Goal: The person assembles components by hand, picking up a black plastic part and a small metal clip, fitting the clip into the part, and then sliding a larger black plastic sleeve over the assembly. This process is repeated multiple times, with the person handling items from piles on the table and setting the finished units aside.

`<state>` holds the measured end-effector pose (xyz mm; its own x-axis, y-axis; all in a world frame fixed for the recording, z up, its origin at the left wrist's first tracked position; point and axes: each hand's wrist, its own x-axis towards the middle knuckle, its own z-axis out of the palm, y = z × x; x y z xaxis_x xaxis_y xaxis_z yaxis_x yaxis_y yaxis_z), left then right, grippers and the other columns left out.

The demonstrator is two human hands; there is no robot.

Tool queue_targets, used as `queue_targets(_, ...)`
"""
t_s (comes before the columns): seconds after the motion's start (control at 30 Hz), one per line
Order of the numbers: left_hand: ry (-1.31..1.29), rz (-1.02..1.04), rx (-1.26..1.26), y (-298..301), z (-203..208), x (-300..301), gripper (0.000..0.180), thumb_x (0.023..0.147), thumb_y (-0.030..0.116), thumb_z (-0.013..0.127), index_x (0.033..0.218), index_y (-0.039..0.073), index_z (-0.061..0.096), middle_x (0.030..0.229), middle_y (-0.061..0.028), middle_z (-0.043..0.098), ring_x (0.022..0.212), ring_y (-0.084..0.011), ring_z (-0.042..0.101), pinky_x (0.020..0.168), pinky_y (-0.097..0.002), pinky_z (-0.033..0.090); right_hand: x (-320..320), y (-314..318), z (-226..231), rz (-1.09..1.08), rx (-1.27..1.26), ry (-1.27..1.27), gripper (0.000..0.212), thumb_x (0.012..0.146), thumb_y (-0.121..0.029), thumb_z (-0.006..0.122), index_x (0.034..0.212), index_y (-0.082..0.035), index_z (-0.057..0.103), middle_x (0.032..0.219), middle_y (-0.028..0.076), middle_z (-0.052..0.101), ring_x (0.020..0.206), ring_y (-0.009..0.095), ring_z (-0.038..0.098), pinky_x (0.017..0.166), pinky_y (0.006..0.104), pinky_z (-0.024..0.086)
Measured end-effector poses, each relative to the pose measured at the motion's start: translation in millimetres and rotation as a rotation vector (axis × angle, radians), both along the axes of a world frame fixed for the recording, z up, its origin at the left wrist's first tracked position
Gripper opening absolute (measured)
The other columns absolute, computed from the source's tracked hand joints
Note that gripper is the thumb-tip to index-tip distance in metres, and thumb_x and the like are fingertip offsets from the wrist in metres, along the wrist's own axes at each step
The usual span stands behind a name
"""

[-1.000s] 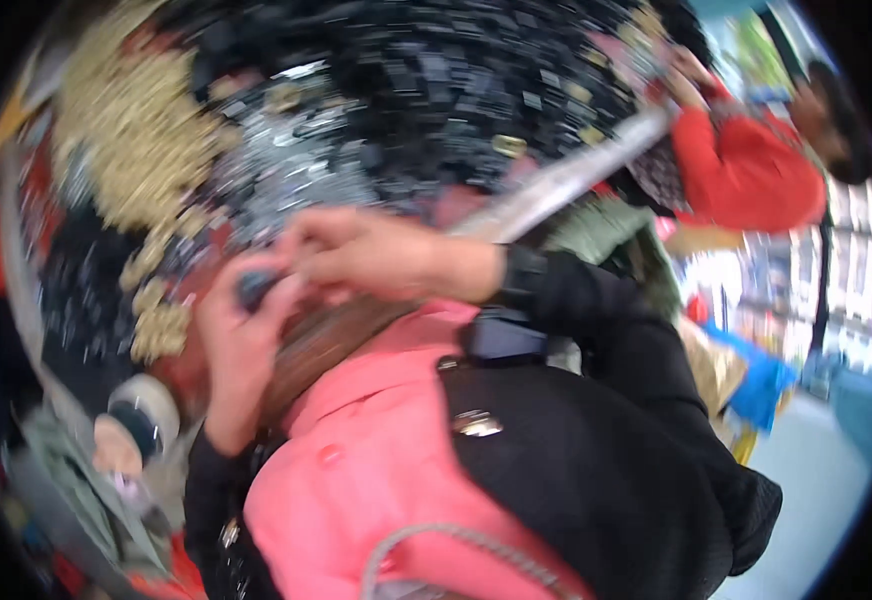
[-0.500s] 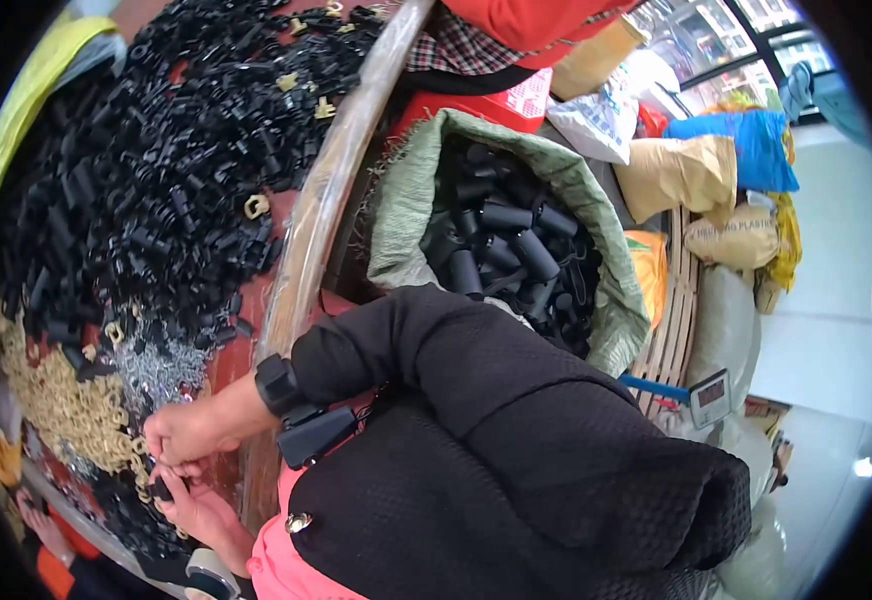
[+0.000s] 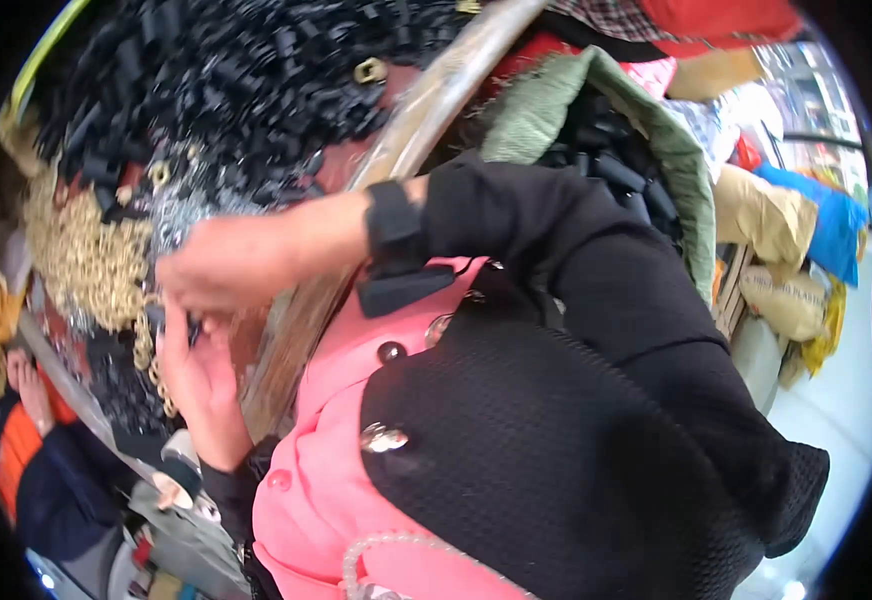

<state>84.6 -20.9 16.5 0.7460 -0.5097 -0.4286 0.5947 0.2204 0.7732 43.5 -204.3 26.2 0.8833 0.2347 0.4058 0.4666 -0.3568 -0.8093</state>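
My right hand (image 3: 221, 265), with a black band on its wrist, is closed and blurred just above my left hand; what its fingers hold is hidden. My left hand (image 3: 201, 385) is palm up, its thumb and fingers pinching a small black part (image 3: 157, 318) that shows only at its edge. Both hands meet at the near side of a heap of beige plastic rings (image 3: 91, 260). Small shiny metal pieces (image 3: 178, 207) lie just beyond my right hand.
A large pile of black plastic parts (image 3: 226, 80) covers the far table. A wooden table edge (image 3: 446, 95) runs diagonally past my right forearm. Right of it stands a green woven sack (image 3: 531, 120) of black cylinders (image 3: 616, 172). At the left is another person's hand (image 3: 31, 385).
The whole view has shifted, so table and sack appear higher and farther right. My hands stay together beside the beige rings, and my right hand is now blurred by motion.
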Motion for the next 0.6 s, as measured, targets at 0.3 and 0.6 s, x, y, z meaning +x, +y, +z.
queue_targets(0.3,0.111,-0.040,-0.196,-30.9,47.2,-15.5,0.033,0.086,0.016,0.048,0.114,0.000,0.042,0.087,-0.0068,0.055,0.072,-0.0145,0.052,0.062,-0.0234,0.045,2.6,-28.3,21.0,0.056,0.068,0.183,0.014,0.077,-0.013,0.050,0.082,0.000,0.052,0.069,0.010,0.060,0.060,0.021,0.060,0.054,0.0297,0.046)
queue_targets(0.6,0.145,-0.127,-0.262,-6.7,15.5,-23.7,0.033,0.086,0.016,0.048,0.113,-0.001,0.043,0.094,-0.0080,0.056,0.080,-0.0143,0.057,0.065,-0.0229,0.046,-14.1,-11.4,28.5,-0.008,-0.221,-0.092,0.013,0.066,-0.005,0.061,0.076,-0.004,0.052,0.085,0.008,0.052,0.078,0.024,0.048,0.065,0.0324,0.037)
